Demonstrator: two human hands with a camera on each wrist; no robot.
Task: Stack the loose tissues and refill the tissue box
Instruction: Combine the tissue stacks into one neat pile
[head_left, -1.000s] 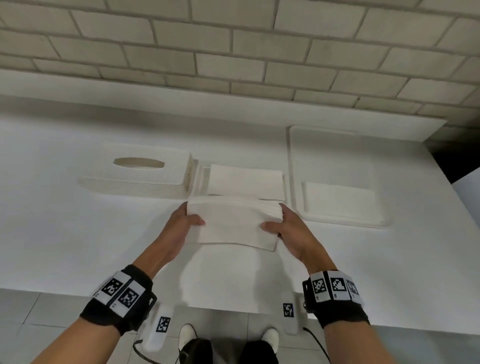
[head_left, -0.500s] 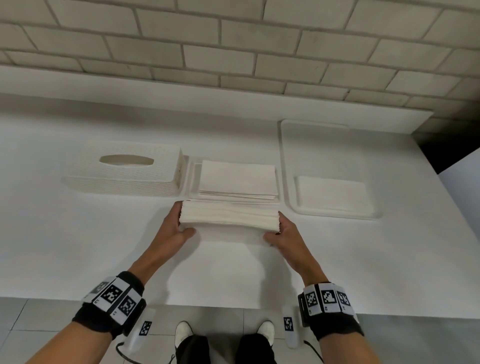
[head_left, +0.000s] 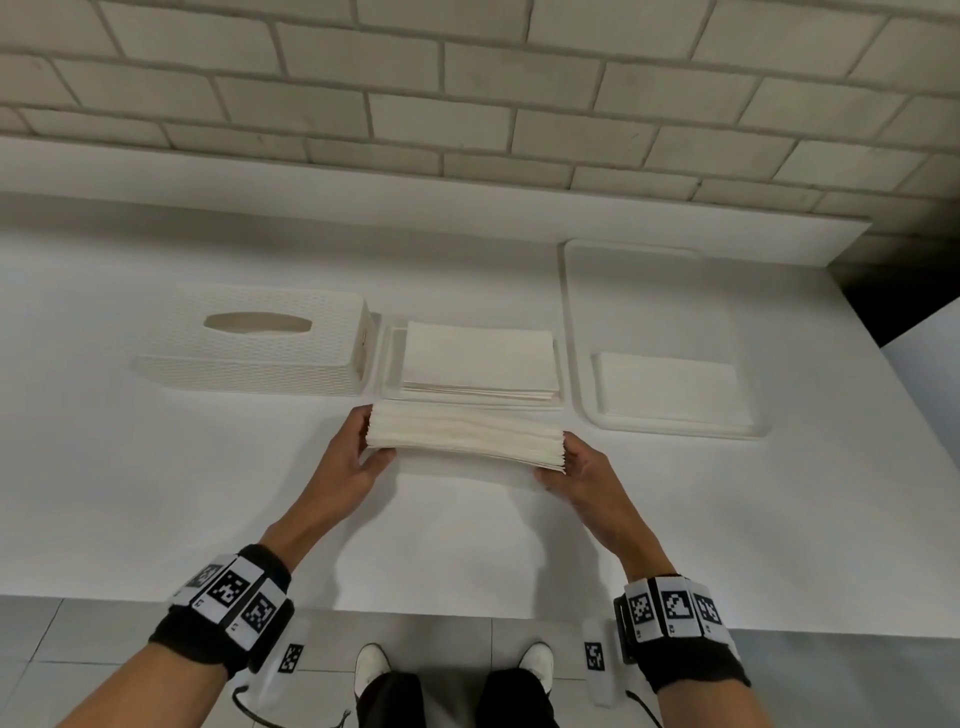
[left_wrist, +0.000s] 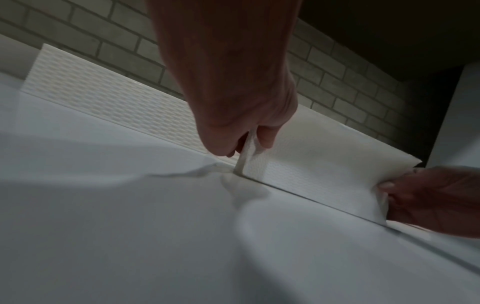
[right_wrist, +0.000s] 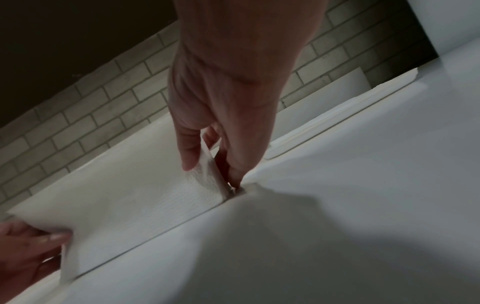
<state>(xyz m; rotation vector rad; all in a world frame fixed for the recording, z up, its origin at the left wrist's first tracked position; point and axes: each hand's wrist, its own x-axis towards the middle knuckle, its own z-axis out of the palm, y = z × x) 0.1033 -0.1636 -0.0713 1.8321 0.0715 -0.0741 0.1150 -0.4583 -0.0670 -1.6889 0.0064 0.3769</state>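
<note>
Tissues (head_left: 465, 439) stand on edge on the table (head_left: 156, 493), ends pinched between left hand (head_left: 358, 457) and right hand (head_left: 582, 475) fingers.

Box cover (head_left: 254, 345) left of tissues (head_left: 480, 364).

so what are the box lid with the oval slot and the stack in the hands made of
White textured box lid with oval slot: looks like matte moulded plastic, from its regular woven-pattern relief and rigid edges. White tissue stack: soft embossed paper; thin layered edges, dotted texture in the wrist views.
</note>
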